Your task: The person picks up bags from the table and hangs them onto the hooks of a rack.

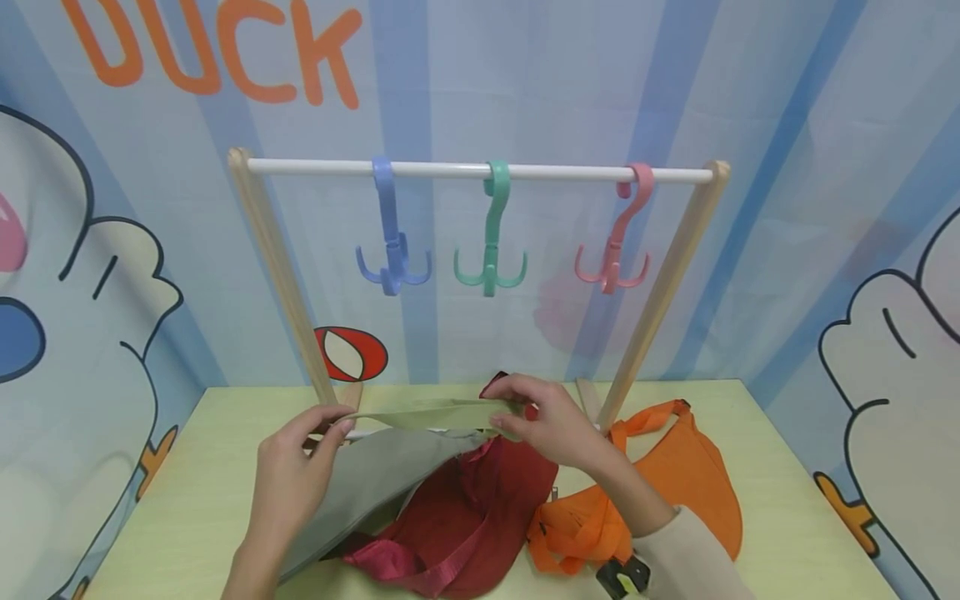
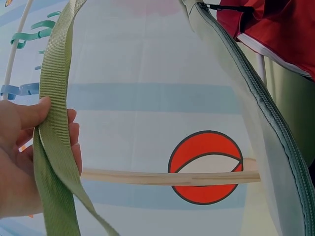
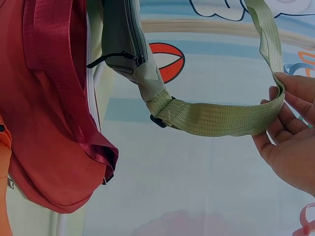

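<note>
My left hand [image 1: 288, 471] pinches a light green webbing strap [image 1: 427, 415] between thumb and fingers. Farther along, my right hand [image 1: 555, 425] grips the same strap, so it stretches between both hands above the table. In the left wrist view the webbing [image 2: 55, 78] runs doubled through the left hand. The strap belongs to a grey-green zippered bag [image 1: 367, 471], which hangs below it. Behind and beside that bag lies a red bag [image 1: 517, 500] with a shiny crimson strap. An orange bag [image 1: 701, 479] rests to the right, under my right forearm.
Beyond my hands stands a wooden-legged rack with a white rod [image 1: 322, 167]. From it hang a blue hook [image 1: 390, 242], a green hook [image 1: 491, 242] and a pink hook [image 1: 617, 237]. A black buckle [image 1: 624, 577] lies at the orange bag's near end on the pale table [image 1: 795, 517].
</note>
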A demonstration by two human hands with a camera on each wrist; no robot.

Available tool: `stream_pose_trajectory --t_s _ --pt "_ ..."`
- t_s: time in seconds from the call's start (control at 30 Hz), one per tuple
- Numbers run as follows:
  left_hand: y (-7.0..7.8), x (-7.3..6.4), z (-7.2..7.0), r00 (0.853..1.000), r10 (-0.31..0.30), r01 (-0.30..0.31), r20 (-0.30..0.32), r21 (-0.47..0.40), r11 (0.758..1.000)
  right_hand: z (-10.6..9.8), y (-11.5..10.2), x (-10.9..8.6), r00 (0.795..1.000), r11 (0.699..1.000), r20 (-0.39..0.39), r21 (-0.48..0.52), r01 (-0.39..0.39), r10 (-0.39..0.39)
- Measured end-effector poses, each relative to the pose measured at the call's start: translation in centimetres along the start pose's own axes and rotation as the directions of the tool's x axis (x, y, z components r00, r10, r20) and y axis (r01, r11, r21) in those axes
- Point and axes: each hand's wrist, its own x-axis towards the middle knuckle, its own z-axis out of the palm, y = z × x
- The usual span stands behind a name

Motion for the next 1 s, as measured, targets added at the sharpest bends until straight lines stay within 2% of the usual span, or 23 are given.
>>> stream_pose_trajectory --t_s 0.67,1.0 --pt "0.00 0.16 -0.07 1.000 0.018 -0.018 -0.016 0.029 0.999 -0.11 0.15 0.51 1.000 1.000 -0.011 -0.013 -0.027 0.027" --pt "-0.12 0.41 -0.19 0.999 0.030 -0.029 -0.016 0.017 0.999 -0.12 0.16 0.79 0.999 0.999 -0.010 -0.020 -0.034 0.034"
